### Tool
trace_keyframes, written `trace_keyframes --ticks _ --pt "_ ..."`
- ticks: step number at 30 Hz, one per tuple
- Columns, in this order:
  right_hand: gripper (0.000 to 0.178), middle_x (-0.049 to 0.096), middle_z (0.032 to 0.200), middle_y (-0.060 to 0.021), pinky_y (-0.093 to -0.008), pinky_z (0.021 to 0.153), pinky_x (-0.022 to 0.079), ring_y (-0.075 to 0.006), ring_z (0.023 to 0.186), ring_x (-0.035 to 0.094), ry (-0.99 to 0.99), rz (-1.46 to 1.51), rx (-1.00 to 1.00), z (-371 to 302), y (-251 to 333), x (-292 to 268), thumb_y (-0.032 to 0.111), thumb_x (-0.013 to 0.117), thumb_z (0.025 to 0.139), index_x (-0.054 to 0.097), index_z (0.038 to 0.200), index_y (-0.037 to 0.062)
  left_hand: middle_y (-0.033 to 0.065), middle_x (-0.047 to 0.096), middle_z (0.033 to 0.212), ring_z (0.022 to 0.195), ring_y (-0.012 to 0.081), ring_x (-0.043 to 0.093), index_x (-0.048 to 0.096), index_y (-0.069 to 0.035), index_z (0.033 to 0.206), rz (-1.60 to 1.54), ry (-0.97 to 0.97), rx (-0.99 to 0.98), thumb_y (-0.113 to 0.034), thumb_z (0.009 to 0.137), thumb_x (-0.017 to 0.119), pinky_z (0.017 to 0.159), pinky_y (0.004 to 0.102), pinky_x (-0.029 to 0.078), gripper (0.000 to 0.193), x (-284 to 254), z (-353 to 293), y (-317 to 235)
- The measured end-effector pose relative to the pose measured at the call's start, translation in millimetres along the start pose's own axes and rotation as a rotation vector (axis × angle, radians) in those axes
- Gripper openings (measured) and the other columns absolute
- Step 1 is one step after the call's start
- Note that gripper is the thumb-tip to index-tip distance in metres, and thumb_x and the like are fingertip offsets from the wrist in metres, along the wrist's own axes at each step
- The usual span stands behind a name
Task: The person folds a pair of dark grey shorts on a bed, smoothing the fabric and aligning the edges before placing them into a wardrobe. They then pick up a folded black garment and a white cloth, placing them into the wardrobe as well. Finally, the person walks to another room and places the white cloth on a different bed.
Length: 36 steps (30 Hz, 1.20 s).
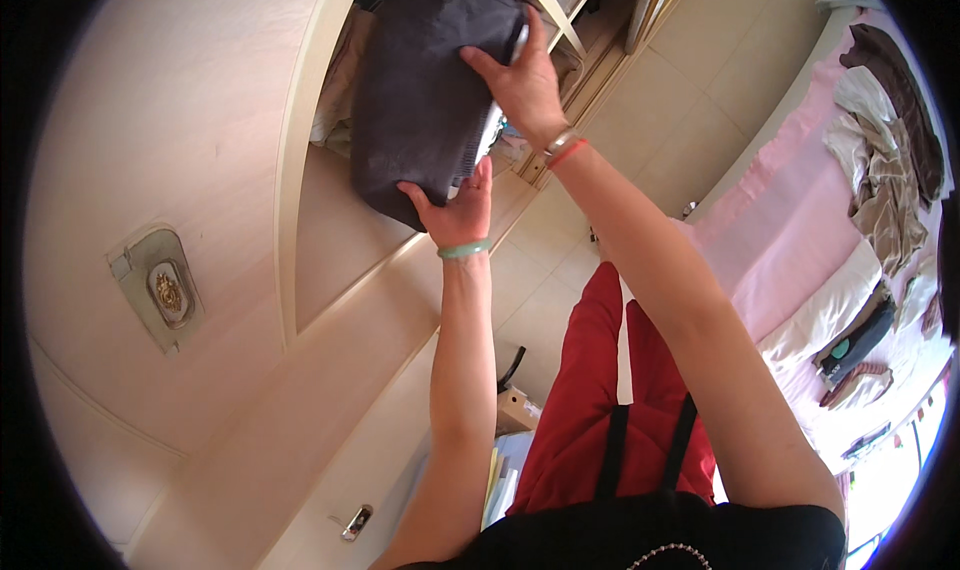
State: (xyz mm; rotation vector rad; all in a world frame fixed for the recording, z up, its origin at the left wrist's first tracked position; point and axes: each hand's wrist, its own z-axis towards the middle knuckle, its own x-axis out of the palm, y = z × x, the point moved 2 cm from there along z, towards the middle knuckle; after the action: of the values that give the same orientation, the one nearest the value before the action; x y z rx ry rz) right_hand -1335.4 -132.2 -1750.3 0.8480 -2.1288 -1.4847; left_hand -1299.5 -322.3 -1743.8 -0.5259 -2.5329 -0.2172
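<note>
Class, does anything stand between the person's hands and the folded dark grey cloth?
Nothing visible does at the thumbs: the left hand and right hand each rest one directly on the folded dark grey cloth. White material shows at its edge; finger contact is partly hidden.

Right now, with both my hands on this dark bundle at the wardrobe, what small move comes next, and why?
Perhaps ease the dark bundle inward over the shelf: it is at the open wardrobe, your left hand holds its near end, and your right hand holds farther along the same side. Whether it rests there isn't clear.
</note>
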Motion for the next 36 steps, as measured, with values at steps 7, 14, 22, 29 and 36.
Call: trace_keyframes --ticks 7,14,22,29,36 --pt "0.104 0.048 0.136 -0.0292 -0.0439 0.103 0.045 -0.0450 0.123 0.051 0.017 -0.091 -0.032 19.8 -9.8 22.9 0.033 0.082 0.076 0.020 0.152 -0.0007 0.0175 0.044 0.136 0.123 0.0325 0.049 0.039 0.008 0.134 0.268 -0.036 0.329 -0.059 0.071 0.082 0.109 0.0540 0.041 0.101 12.6 36.9 -24.5" --pt "0.059 0.043 0.147 -0.0117 -0.0514 0.107 0.035 -0.0334 0.134 0.040 -0.011 -0.471 -0.536 -38.3 43.8 -9.4 0.022 0.074 0.082 0.051 0.136 0.0156 0.0072 0.054 0.121 0.123 0.0241 0.052 0.054 -0.008 0.127 0.789 -0.186 0.595 -0.029 0.095 0.067 0.107 0.0479 0.042 0.041 -2.3 -51.9 33.8" --pt "0.063 0.027 0.162 -0.0014 -0.0546 0.120 0.013 -0.0249 0.152 0.015 0.293 -0.978 -0.972 11.8 55.7 51.3 0.057 0.048 0.096 0.040 0.150 0.0259 0.0187 0.021 0.162 0.149 0.0407 0.020 0.040 -0.029 0.151 2.277 -0.467 1.817 -0.056 0.102 0.038 0.114 0.0610 0.024 0.056 90.4 16.1 9.8" --pt "0.071 0.021 0.164 0.0009 -0.0555 0.121 0.009 -0.0243 0.153 0.010 0.413 -1.075 -0.850 23.3 16.0 49.3 0.062 0.046 0.095 0.031 0.155 0.0288 0.0098 0.004 0.167 0.152 0.0401 0.004 0.021 -0.038 0.157 2.440 -0.575 1.339 -0.071 0.097 0.019 0.106 0.0769 0.017 0.068 78.7 37.8 10.4" --pt "0.073 0.020 0.164 0.0017 -0.0557 0.120 0.014 -0.0248 0.152 0.013 0.427 -1.012 -0.867 27.6 5.6 45.8 0.064 0.049 0.093 0.030 0.155 0.0309 0.0131 0.001 0.166 0.151 0.0425 0.004 0.017 -0.033 0.158 2.479 -0.577 1.388 -0.068 0.099 0.018 0.107 0.0727 0.024 0.069 72.0 42.4 12.6"
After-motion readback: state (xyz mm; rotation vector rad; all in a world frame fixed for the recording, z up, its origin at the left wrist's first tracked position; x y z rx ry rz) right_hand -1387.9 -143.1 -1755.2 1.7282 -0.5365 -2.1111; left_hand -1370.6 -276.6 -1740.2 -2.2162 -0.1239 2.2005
